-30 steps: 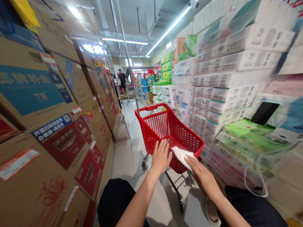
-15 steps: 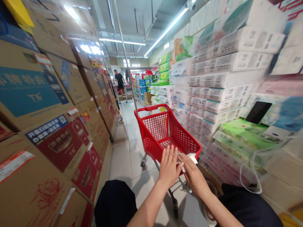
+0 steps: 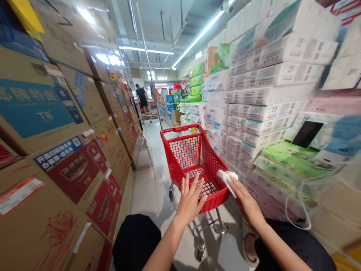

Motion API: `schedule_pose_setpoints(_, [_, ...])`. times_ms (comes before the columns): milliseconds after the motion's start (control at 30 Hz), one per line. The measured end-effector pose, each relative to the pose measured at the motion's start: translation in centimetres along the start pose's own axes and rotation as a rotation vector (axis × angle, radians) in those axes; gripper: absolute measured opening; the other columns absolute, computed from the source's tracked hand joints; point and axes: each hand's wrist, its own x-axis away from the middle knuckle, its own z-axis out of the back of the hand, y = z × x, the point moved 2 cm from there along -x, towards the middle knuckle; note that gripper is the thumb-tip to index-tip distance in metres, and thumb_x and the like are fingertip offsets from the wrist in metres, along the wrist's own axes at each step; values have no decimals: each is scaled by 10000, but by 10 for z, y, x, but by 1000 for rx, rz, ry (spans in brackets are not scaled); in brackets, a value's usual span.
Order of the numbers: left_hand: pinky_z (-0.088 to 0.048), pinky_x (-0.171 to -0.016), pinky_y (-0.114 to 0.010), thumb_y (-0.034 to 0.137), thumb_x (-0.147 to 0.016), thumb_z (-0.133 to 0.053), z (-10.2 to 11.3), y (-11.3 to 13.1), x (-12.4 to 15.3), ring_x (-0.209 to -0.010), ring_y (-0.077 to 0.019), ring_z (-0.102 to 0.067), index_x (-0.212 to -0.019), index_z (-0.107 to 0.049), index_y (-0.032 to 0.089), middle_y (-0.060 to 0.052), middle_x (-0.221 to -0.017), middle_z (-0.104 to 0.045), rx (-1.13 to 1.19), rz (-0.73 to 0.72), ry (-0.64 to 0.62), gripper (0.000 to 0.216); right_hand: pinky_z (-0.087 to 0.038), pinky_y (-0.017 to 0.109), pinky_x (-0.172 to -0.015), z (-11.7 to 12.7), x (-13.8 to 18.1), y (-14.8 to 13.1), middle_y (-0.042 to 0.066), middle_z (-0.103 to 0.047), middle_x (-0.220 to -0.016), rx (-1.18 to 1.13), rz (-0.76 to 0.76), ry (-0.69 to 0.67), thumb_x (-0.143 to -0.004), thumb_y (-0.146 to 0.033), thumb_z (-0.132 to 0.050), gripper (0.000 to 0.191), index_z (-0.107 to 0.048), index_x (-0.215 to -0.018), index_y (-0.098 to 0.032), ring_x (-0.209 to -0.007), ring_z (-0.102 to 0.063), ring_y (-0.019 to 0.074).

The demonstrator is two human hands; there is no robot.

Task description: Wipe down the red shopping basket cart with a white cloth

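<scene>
A small red shopping cart (image 3: 191,154) stands in the aisle in front of me, its basket empty. My left hand (image 3: 190,197) lies on the near rim of the basket with its fingers spread. A white cloth (image 3: 228,179) is pressed against the cart's right rim under the flat fingers of my right hand (image 3: 244,201).
Stacked cardboard boxes (image 3: 56,143) wall the left side. Packs of tissue paper (image 3: 267,105) are piled high on the right, with a black phone (image 3: 307,133) lying on one pack. A person (image 3: 141,97) stands far down the tiled aisle. My knees show at the bottom.
My right hand slid the cloth from the near rim out along the cart's right side. My left hand shifted back to the left on the rim. The cart turned slightly.
</scene>
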Motion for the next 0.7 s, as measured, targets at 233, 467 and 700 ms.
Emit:
schedule_pose_setpoints(233, [-245,-1264,-671,398,-1061,-457,-7,-12,-8,-1607,-361,3,-1597,-374,268,-16,-1732,-189,11,-32,14,558,-393,460,-1228,-38,11,-79,41,-338,-1681,-59,156,-50,-995,-59,-325,732,-192,-1652,-354,-1530,-348,213])
schedule_pose_setpoints(467, [-252,-1267,-635,444,-1068,-440,5,-13,-17,-1605,-319,-117,-1645,-239,298,-44,-1724,-205,70,-7,6,629,-407,472,-1224,-16,-11,-42,7,-430,-1634,-12,161,-41,-1012,-107,-387,703,-237,-1636,-395,-1481,-440,204])
schedule_pose_setpoints(700, [-207,-1284,-634,402,-1070,-441,2,8,-20,-1585,-291,-236,-1592,-351,262,-59,-1677,-351,113,-9,-52,548,-388,496,-1225,-12,-23,-22,34,-464,-1617,-44,1,-2,-913,-27,-354,758,-362,-1607,-333,-1480,-445,208])
